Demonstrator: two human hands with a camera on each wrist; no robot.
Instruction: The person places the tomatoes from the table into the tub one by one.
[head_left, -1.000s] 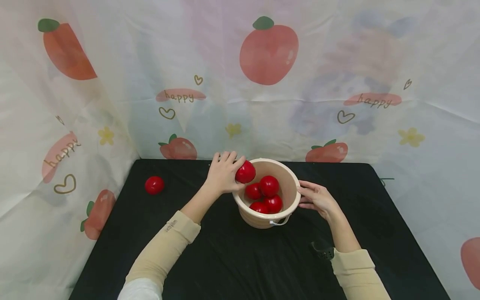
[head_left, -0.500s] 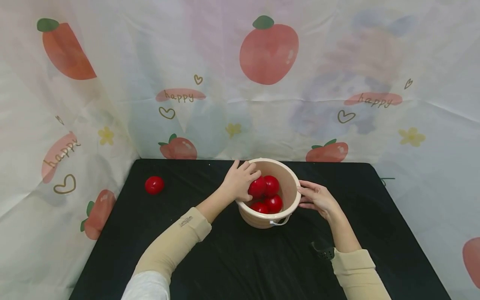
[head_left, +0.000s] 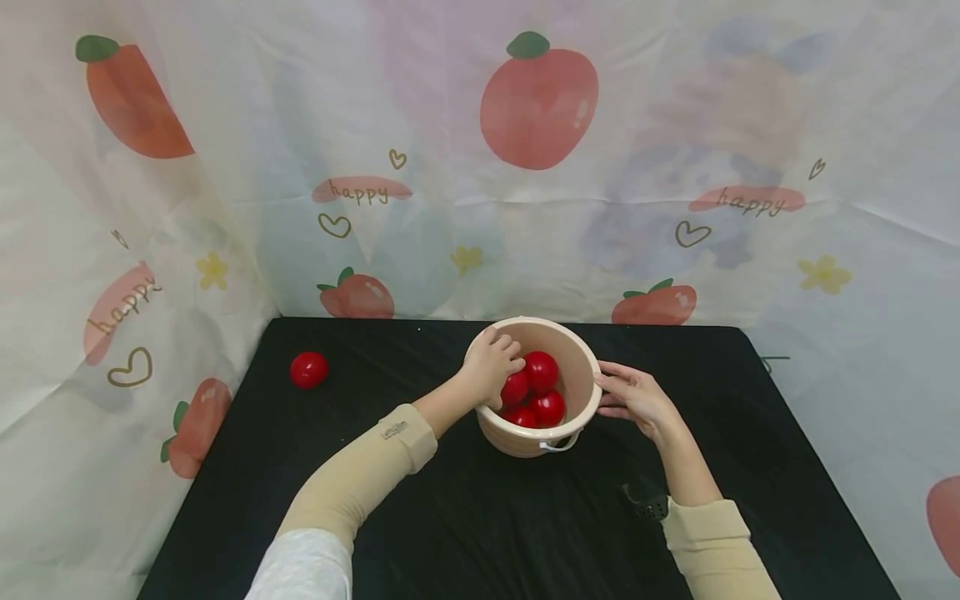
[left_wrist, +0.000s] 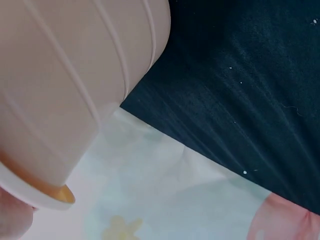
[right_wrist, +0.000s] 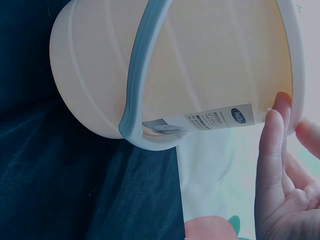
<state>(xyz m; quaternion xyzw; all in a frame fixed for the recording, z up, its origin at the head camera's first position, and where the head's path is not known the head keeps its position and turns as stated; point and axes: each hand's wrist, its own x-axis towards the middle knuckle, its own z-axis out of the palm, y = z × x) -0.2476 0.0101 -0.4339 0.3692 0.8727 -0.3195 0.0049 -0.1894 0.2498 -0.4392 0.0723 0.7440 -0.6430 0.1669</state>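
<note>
Two hands: left (head_left: 491, 364) curls on a ball (head_left: 514, 387) inside the bucket (head_left: 583, 367); right (head_left: 633, 396) rests flat outside.

My left hand (head_left: 492, 365) reaches over the near-left rim into the beige bucket (head_left: 581, 367) at the middle of the frame, fingers curled over one of the red balls (head_left: 542, 371) piled inside. My right hand (head_left: 633, 397) rests against the bucket's right side, fingers straight. The bucket stands on the black table (head_left: 450, 517). A lone red ball (head_left: 309, 369) lies well apart at the table's left. A fruit-printed curtain (head_left: 675, 125) fills the upper frame.
</note>
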